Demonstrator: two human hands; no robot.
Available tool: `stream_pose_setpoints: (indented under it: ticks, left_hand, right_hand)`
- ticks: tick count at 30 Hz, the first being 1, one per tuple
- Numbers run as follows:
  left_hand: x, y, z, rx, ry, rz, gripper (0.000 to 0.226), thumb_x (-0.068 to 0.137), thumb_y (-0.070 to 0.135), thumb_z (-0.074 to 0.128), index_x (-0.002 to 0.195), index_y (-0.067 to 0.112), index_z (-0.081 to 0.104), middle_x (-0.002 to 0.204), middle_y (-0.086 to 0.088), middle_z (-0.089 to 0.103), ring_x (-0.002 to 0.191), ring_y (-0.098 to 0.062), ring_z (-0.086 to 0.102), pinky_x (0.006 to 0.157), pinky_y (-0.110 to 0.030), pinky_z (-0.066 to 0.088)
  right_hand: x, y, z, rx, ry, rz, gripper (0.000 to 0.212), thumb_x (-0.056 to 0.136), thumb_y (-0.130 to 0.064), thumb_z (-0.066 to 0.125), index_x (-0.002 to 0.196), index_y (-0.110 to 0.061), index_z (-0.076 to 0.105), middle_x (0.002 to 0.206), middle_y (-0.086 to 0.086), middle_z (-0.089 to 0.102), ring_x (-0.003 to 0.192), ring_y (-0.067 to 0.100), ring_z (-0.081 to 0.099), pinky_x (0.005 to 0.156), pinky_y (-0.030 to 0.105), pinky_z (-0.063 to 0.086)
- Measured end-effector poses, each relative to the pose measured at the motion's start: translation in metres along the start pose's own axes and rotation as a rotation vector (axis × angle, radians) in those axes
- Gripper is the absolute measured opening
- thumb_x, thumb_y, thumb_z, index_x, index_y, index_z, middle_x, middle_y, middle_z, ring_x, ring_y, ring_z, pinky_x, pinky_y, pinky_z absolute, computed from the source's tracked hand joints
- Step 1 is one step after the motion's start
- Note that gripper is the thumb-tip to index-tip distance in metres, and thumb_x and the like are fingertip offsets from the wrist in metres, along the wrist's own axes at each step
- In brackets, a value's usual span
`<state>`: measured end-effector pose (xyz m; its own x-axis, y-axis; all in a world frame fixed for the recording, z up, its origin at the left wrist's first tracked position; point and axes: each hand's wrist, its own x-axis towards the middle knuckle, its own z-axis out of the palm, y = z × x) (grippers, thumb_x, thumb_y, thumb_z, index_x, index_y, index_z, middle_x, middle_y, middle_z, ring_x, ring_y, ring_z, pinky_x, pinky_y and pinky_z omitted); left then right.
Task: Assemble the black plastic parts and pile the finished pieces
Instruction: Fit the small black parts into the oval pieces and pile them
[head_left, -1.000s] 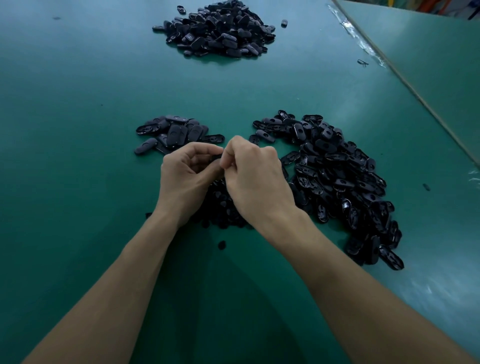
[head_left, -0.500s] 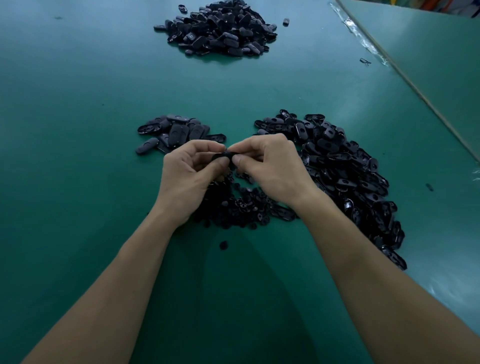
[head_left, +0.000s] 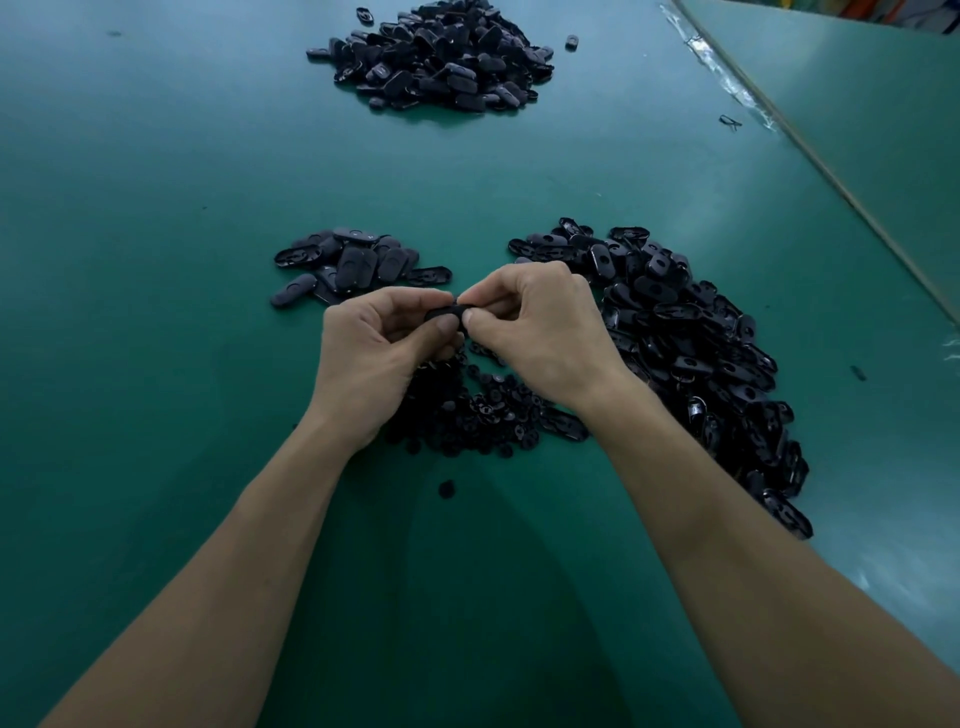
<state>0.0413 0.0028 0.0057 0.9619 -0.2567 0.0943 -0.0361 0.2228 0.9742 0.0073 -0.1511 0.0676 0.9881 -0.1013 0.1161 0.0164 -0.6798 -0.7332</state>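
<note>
Black plastic part (head_left: 443, 314), where is it?
— Just above the far edge of the small-parts heap (head_left: 467, 410), pinched between both hands.
— How does it lie?
— Long axis left to right. The left hand (head_left: 374, 353) grips one end with thumb and curled fingers, and the right hand (head_left: 540, 332) grips the other.
— Around the heap?
— Small oval pile (head_left: 353, 265) beyond-left, long shell pile (head_left: 675, 332) right.

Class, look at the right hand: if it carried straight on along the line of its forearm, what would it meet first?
Most likely the left hand, whose fingers pinch the same black part that the right hand holds. The small pile lies further along, probably.
</note>
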Motion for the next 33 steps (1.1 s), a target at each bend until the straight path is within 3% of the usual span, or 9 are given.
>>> stream_pose_setpoints:
  ticks: [5,11,18,22,29,33]
  left_hand:
    - [0.0002,0.0006,0.0005,-0.048,0.007,-0.017,0.022,0.073,0.014,0.077,0.095,0.014,0.073,0.084,-0.001,0.078,0.073,-0.011,0.072,0.07,-0.02,0.058]
    - [0.0013,-0.0006,-0.0002,-0.057,0.007,-0.014,0.019,0.077,0.01,0.076,0.095,0.015,0.073,0.084,-0.001,0.078,0.073,-0.01,0.072,0.07,-0.019,0.057]
    - [0.0013,-0.0011,-0.0001,-0.047,-0.012,-0.018,0.018,0.082,0.002,0.074,0.096,0.013,0.072,0.085,-0.001,0.078,0.077,-0.011,0.073,0.072,-0.02,0.058]
    - [0.0003,0.0016,0.0004,-0.037,-0.018,-0.017,0.021,0.076,0.013,0.075,0.097,0.014,0.072,0.085,0.001,0.078,0.077,-0.01,0.072,0.073,-0.02,0.057]
    - [0.0,0.002,0.0002,-0.002,-0.025,-0.012,0.019,0.078,0.01,0.075,0.096,0.015,0.071,0.083,0.003,0.078,0.074,-0.008,0.072,0.071,-0.019,0.057]
    - [-0.0006,0.0012,0.0006,0.043,-0.032,0.008,0.019,0.084,-0.001,0.072,0.095,0.015,0.071,0.08,0.005,0.077,0.069,-0.006,0.071,0.068,-0.016,0.055]
  right_hand:
    - [0.0018,0.0034,-0.0067,0.059,-0.042,-0.001,0.012,0.086,-0.013,0.076,0.098,-0.016,0.078,0.079,-0.017,0.071,0.073,-0.01,0.067,0.072,0.009,0.053]
    - [0.0047,0.0059,-0.0074,0.087,-0.081,-0.007,0.014,0.088,-0.012,0.075,0.101,-0.014,0.078,0.08,-0.011,0.073,0.073,-0.005,0.069,0.073,0.014,0.055]
    - [0.0037,0.0062,-0.0061,0.062,-0.064,-0.016,0.014,0.085,-0.012,0.078,0.098,-0.016,0.078,0.076,-0.016,0.07,0.069,-0.009,0.067,0.068,0.009,0.052]
    - [0.0031,0.0052,-0.0061,0.048,-0.05,-0.011,0.012,0.084,-0.013,0.078,0.095,-0.017,0.079,0.075,-0.017,0.07,0.069,-0.009,0.066,0.067,0.008,0.052]
    - [0.003,0.0015,-0.0062,0.029,-0.045,0.0,0.008,0.083,-0.012,0.076,0.09,-0.017,0.079,0.072,-0.017,0.069,0.067,-0.01,0.065,0.062,0.005,0.048]
    - [0.0019,-0.0011,-0.0051,0.017,-0.031,0.004,0.008,0.082,-0.011,0.077,0.088,-0.016,0.079,0.069,-0.018,0.068,0.065,-0.011,0.065,0.061,0.004,0.048]
